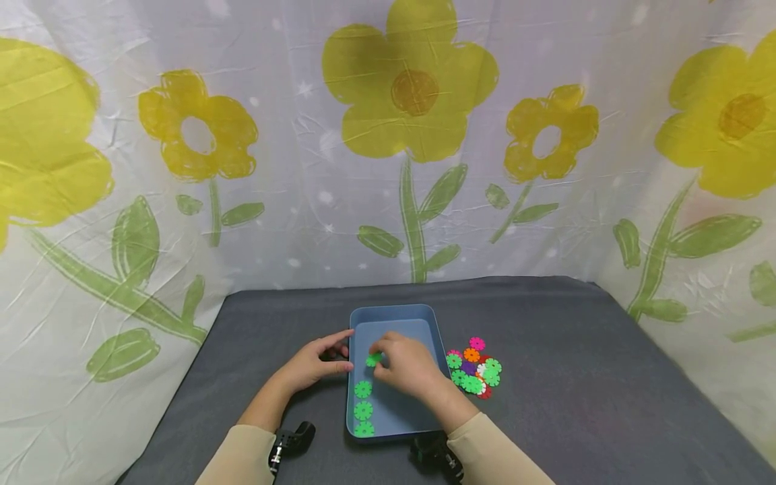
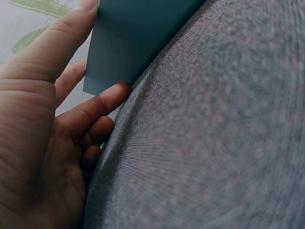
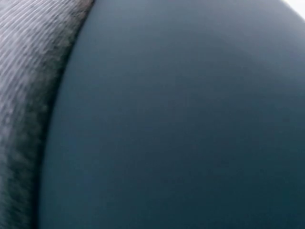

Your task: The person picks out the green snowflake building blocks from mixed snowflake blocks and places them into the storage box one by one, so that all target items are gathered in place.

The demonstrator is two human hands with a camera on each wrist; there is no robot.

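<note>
A blue rectangular tray (image 1: pixel 400 423) lies on the dark cloth. Over its left half, my right hand (image 1: pixel 407 364) pinches a green notched plastic disc (image 1: pixel 372 360) between thumb and fingers. Below that disc, three more green discs (image 1: pixel 363 410) stand in a column along the tray's left wall. My left hand (image 1: pixel 310 365) is at the outside of that wall, fingers and thumb touching it. In the left wrist view, the thumb is at the tray's rim and a fingertip (image 2: pixel 116 93) rests low on the wall (image 2: pixel 128 43). The right wrist view shows tray surface (image 3: pixel 167 119) but no hand.
Right of the tray lies a loose pile of notched discs (image 1: pixel 473 368) in green, pink, orange, purple, white and red. Dark cloth (image 1: pixel 564 377) covers the table. A flower-printed curtain (image 1: pixel 291 222) hangs behind and at both sides.
</note>
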